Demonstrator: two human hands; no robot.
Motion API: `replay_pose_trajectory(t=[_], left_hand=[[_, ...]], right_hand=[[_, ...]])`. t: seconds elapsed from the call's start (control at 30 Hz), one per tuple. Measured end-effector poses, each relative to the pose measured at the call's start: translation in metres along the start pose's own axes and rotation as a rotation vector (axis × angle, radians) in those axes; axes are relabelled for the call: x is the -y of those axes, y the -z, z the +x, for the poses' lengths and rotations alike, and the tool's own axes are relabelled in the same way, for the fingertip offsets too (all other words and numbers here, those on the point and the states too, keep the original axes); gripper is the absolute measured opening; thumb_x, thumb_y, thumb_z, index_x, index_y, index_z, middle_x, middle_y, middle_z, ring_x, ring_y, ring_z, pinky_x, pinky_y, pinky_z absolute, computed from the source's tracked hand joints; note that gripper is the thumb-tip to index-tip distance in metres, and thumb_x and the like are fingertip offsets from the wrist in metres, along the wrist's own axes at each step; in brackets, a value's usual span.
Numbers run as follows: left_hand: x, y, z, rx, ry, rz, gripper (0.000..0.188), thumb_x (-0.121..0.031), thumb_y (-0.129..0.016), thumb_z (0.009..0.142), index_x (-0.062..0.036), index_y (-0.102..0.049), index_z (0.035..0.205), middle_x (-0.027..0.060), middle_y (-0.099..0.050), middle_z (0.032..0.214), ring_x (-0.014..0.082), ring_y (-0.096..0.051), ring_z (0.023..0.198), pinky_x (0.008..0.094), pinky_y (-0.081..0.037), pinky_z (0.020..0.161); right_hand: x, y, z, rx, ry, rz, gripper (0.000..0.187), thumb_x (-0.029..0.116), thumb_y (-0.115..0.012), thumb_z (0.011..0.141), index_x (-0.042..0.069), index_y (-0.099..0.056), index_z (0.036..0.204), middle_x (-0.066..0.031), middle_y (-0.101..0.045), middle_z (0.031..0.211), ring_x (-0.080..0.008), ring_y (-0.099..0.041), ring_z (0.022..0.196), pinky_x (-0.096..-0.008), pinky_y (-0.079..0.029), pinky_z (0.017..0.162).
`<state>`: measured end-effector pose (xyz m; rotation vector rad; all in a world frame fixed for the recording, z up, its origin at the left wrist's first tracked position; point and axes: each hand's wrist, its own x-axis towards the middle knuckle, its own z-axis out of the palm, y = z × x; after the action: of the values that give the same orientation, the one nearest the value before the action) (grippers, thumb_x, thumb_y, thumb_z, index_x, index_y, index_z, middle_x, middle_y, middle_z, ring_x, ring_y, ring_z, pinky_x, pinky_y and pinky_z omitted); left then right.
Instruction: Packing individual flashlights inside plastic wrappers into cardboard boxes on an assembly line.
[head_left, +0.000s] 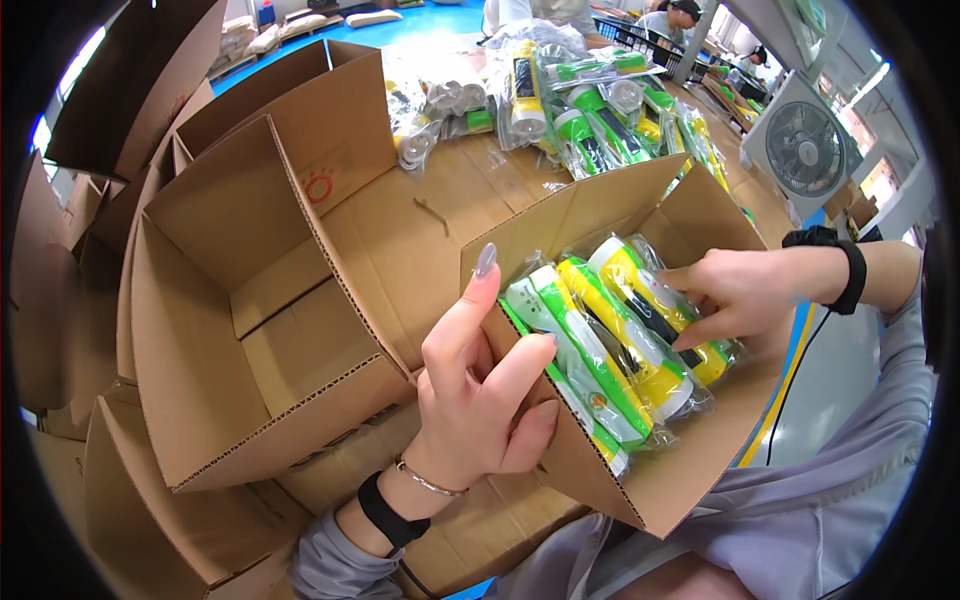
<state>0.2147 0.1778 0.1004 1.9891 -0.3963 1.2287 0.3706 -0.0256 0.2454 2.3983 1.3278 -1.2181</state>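
Inside an open cardboard box (pixel 700 480), several flashlights in clear plastic bags lie side by side, some green and white, others yellow with a black panel. My right hand (pixel 735 295) reaches in over the right wall, its thumb and fingers closed around the rightmost yellow bagged flashlight (pixel 650 300). To its left lie another yellow flashlight (pixel 625 335) and a green-and-white one (pixel 585 365). My left hand (pixel 470 385) is at the box's left wall with its fingers spread, one pointing up and another touching the top edge.
An open cardboard box (pixel 300 310) without contents stands to the left, with more boxes (pixel 180 490) around it. A pile of bagged flashlights (pixel 600 115) covers the far table. A fan (pixel 805 145) stands at the far right. Other people (pixel 670 22) are in the background.
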Motion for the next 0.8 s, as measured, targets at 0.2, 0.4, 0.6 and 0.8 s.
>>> replay_pose_trajectory(t=[0.2, 0.4, 0.6, 0.8], left_hand=[[0.005, -0.002, 0.001, -0.001, -0.064, 0.038, 0.044, -0.038, -0.037, 0.095, -0.0003, -0.049, 0.113, 0.0336, -0.028, 0.137, 0.0166, -0.050, 0.061, 0.0308, -0.047, 0.061], [0.008, 0.000, 0.002, -0.011, -0.087, 0.041, 0.043, -0.037, -0.037, 0.095, 0.0006, -0.049, 0.111, 0.0336, -0.029, 0.136, 0.0158, -0.049, 0.060, 0.0302, -0.046, 0.060], [0.005, -0.008, -0.004, -0.035, -0.026, 0.004, 0.032, -0.022, -0.054, 0.078, -0.0030, -0.059, 0.103, 0.0325, -0.035, 0.134, 0.0151, -0.047, 0.053, 0.0269, -0.042, 0.050], [0.012, 0.005, -0.006, -0.040, -0.086, 0.112, 0.042, -0.039, -0.043, 0.090, -0.0001, -0.052, 0.104, 0.0310, -0.033, 0.132, 0.0136, -0.038, 0.051, 0.0294, -0.037, 0.050]], right_hand=[[-0.011, 0.010, 0.006, 0.127, 0.044, 0.121, 0.046, 0.020, -0.063, 0.089, -0.011, -0.040, 0.113, -0.0165, -0.057, 0.060, -0.0186, -0.058, 0.055, -0.0344, -0.043, 0.050], [-0.017, -0.010, 0.021, 0.027, 0.046, 0.114, 0.043, 0.020, -0.068, 0.084, -0.008, -0.043, 0.105, -0.0162, -0.062, 0.068, -0.0248, -0.064, 0.065, -0.0349, -0.048, 0.057], [-0.021, -0.024, 0.007, -0.057, 0.031, 0.125, 0.040, 0.021, -0.068, 0.084, -0.010, -0.046, 0.099, -0.0220, -0.061, 0.070, -0.0302, -0.062, 0.064, -0.0403, -0.048, 0.060], [-0.020, 0.024, 0.001, -0.209, 0.325, 0.140, 0.035, 0.031, -0.061, 0.089, -0.004, -0.063, 0.090, -0.0126, -0.066, 0.069, -0.0197, -0.064, 0.054, -0.0297, -0.051, 0.050]])
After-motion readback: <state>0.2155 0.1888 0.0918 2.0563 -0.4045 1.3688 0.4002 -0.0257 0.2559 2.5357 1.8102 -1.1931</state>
